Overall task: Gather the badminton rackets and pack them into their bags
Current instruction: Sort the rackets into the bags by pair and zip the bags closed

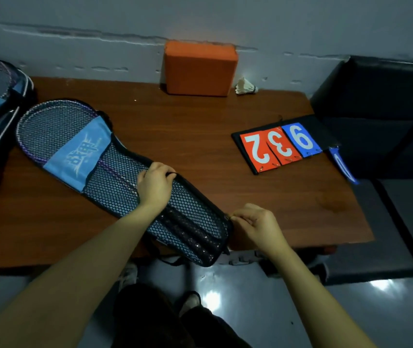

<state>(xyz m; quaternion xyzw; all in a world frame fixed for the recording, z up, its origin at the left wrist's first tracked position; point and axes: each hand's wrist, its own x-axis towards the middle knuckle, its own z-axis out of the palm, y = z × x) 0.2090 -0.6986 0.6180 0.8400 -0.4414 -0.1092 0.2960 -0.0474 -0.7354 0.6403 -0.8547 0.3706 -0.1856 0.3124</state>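
Head view, steeply down, close overhead.

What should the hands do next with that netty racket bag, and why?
Probably pull the zipper along the edge. The right hand pinches at the handle-end corner of the mesh bag, the left hand grips its edge, and the rackets already lie inside.
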